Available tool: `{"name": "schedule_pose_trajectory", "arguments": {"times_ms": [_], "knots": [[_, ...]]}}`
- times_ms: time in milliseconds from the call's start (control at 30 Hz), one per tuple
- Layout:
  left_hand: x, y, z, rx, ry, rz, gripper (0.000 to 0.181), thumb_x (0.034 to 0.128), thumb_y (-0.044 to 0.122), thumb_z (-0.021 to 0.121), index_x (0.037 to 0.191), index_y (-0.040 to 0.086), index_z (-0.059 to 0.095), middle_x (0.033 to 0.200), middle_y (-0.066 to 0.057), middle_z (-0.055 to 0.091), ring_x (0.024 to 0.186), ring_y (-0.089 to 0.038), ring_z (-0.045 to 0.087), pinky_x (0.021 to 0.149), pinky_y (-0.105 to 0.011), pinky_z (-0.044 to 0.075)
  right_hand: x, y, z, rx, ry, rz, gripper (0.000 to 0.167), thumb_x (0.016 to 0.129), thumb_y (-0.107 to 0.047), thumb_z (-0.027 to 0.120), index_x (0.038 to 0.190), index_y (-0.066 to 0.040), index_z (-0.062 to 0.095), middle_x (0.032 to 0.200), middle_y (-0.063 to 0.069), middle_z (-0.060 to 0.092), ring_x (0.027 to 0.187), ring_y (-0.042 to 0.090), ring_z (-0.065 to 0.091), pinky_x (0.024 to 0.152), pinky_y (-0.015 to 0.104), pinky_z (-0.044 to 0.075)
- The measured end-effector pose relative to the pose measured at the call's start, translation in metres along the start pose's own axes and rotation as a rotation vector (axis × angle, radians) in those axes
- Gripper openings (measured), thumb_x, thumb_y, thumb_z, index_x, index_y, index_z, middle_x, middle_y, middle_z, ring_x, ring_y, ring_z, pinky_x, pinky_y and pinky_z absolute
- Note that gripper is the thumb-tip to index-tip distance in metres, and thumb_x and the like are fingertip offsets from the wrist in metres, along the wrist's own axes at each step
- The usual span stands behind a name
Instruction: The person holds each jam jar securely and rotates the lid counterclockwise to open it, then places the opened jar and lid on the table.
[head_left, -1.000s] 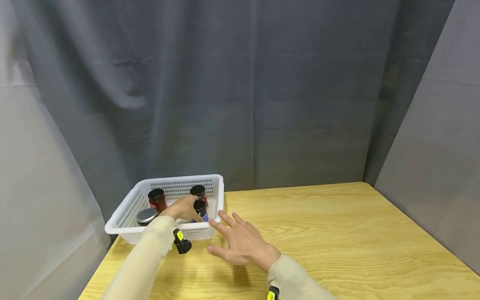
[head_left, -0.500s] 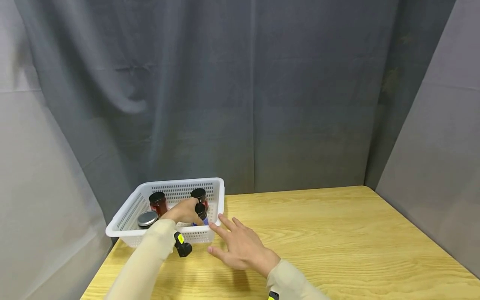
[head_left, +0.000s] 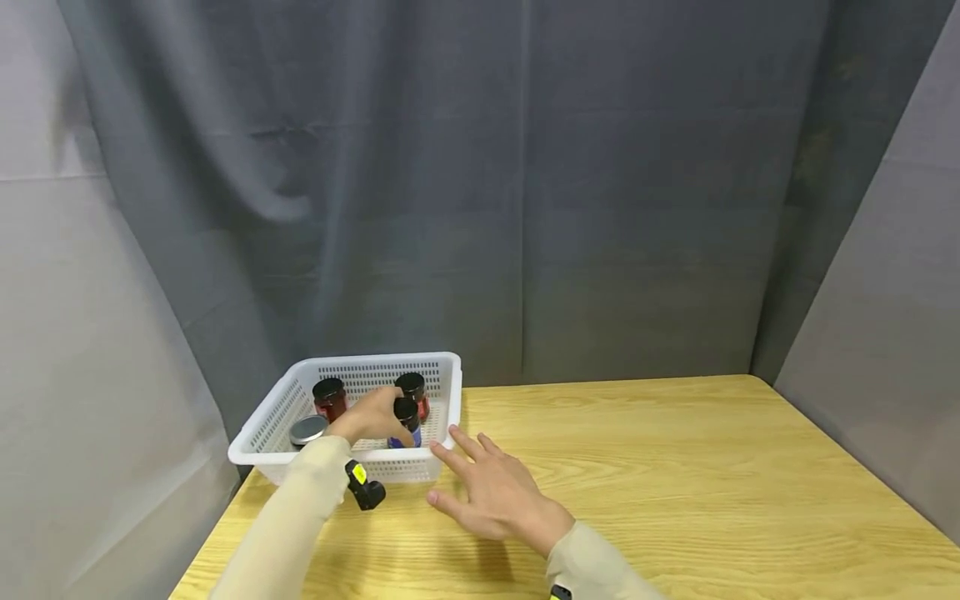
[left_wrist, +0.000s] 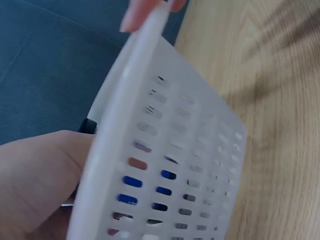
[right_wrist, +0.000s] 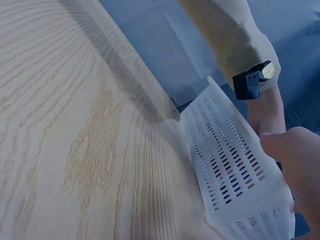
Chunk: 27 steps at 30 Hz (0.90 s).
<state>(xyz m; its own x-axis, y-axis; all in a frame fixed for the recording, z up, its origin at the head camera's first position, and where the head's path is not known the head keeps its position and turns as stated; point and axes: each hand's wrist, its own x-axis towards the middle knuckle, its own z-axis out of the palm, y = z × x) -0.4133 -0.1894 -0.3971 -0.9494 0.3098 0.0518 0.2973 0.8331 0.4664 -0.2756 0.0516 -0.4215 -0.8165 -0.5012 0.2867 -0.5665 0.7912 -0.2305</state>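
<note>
In the head view my left hand reaches into a white plastic basket and grips a black-lidded jar with a blue label. Its thumb lies on the near side and its fingers reach behind; the palm hides part of the jar. Blue from the label shows through the basket's slots in the left wrist view. My right hand is at the basket's near right corner, fingers spread and fairly straight, fingertips on the rim, thumb apart from it. In the right wrist view that hand overlaps the rim.
Also in the basket are a black-lidded jar with red contents, a silver-lidded jar and another black-lidded jar at the back right. The wooden table extends right; a grey curtain hangs behind.
The jar in my left hand has shifted slightly up and to the left within the basket. My right hand keeps its place at the corner. The head view has swung a little left.
</note>
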Motion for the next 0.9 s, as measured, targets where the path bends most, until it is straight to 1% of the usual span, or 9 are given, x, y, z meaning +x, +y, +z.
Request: {"name": "schedule_pose_trajectory", "arguments": {"times_ms": [100, 233, 367, 433, 533, 633, 700, 733, 900], "knots": [[-0.002, -0.002, -0.003, -0.034, 0.014, -0.017, 0.096, 0.0637, 0.024, 0.099, 0.142, -0.006, 0.053, 0.126, -0.017, 0.067, 0.107, -0.031, 0.065, 0.094, -0.052, 0.054, 0.0, 0.0, 0.001, 0.015, 0.0, -0.008, 0.07, 0.101, -0.07, 0.038, 0.16, -0.033, 0.041, 0.166, 0.006, 0.032, 0.139, 0.05, 0.042, 0.102, 0.062, 0.045], [-0.005, -0.004, -0.007, -0.12, 0.025, -0.044, 0.096, 0.0637, 0.025, 0.099, 0.143, -0.004, 0.053, 0.125, -0.015, 0.066, 0.106, -0.03, 0.065, 0.093, -0.052, 0.055, 0.001, -0.002, 0.001, 0.022, 0.0, -0.012, 0.069, 0.101, -0.069, 0.04, 0.159, -0.032, 0.042, 0.166, 0.006, 0.033, 0.138, 0.049, 0.043, 0.103, 0.062, 0.045], [-0.007, -0.006, -0.009, -0.174, 0.047, -0.059, 0.103, 0.064, 0.027, 0.098, 0.148, -0.004, 0.048, 0.142, -0.02, 0.057, 0.122, -0.036, 0.058, 0.102, -0.055, 0.048, 0.002, -0.003, 0.001, 0.017, -0.002, -0.009, 0.068, 0.101, -0.069, 0.041, 0.16, -0.033, 0.042, 0.166, 0.006, 0.033, 0.138, 0.049, 0.044, 0.102, 0.061, 0.046], [-0.008, -0.005, -0.01, -0.187, 0.055, -0.058, 0.105, 0.0634, 0.028, 0.098, 0.149, -0.005, 0.047, 0.145, -0.021, 0.054, 0.127, -0.038, 0.055, 0.105, -0.056, 0.046, 0.003, -0.003, 0.001, 0.015, -0.005, -0.007, 0.069, 0.101, -0.07, 0.04, 0.16, -0.034, 0.041, 0.166, 0.005, 0.032, 0.138, 0.048, 0.044, 0.101, 0.061, 0.047], [-0.009, -0.003, -0.011, -0.211, 0.07, -0.045, 0.102, 0.0615, 0.027, 0.099, 0.145, -0.005, 0.051, 0.141, -0.02, 0.058, 0.125, -0.036, 0.056, 0.105, -0.055, 0.045, 0.004, -0.003, 0.001, 0.014, -0.008, -0.002, 0.07, 0.1, -0.071, 0.04, 0.16, -0.034, 0.041, 0.166, 0.005, 0.032, 0.139, 0.048, 0.043, 0.101, 0.061, 0.047], [-0.009, -0.001, -0.011, -0.247, 0.082, -0.014, 0.081, 0.0603, 0.022, 0.099, 0.13, 0.0, 0.064, 0.12, -0.011, 0.069, 0.107, -0.028, 0.063, 0.097, -0.048, 0.051, 0.005, -0.003, 0.001, 0.011, -0.009, 0.003, 0.069, 0.1, -0.07, 0.042, 0.16, -0.035, 0.041, 0.166, 0.004, 0.032, 0.139, 0.048, 0.043, 0.101, 0.061, 0.047], [-0.009, -0.001, -0.01, -0.274, 0.091, 0.006, 0.068, 0.0601, 0.018, 0.099, 0.119, 0.003, 0.068, 0.106, -0.007, 0.071, 0.097, -0.025, 0.064, 0.091, -0.045, 0.053, 0.005, -0.003, 0.001, 0.011, -0.011, 0.005, 0.068, 0.1, -0.069, 0.044, 0.16, -0.035, 0.041, 0.166, 0.004, 0.032, 0.139, 0.048, 0.043, 0.101, 0.061, 0.047], [-0.01, -0.001, -0.01, -0.287, 0.096, 0.011, 0.067, 0.0601, 0.016, 0.099, 0.118, 0.003, 0.069, 0.104, -0.005, 0.071, 0.094, -0.024, 0.064, 0.09, -0.045, 0.054, 0.005, -0.003, 0.001, 0.012, -0.012, 0.004, 0.068, 0.1, -0.068, 0.044, 0.16, -0.035, 0.041, 0.166, 0.004, 0.032, 0.139, 0.048, 0.044, 0.101, 0.062, 0.047], [-0.01, -0.006, -0.009, -0.367, 0.094, 0.024, 0.077, 0.0617, 0.013, 0.098, 0.129, -0.003, 0.064, 0.114, -0.011, 0.07, 0.1, -0.027, 0.064, 0.095, -0.049, 0.053, 0.005, -0.003, 0.0, 0.006, -0.019, 0.006, 0.069, 0.1, -0.069, 0.043, 0.16, -0.035, 0.041, 0.166, 0.005, 0.032, 0.139, 0.048, 0.043, 0.1, 0.062, 0.047]]}}
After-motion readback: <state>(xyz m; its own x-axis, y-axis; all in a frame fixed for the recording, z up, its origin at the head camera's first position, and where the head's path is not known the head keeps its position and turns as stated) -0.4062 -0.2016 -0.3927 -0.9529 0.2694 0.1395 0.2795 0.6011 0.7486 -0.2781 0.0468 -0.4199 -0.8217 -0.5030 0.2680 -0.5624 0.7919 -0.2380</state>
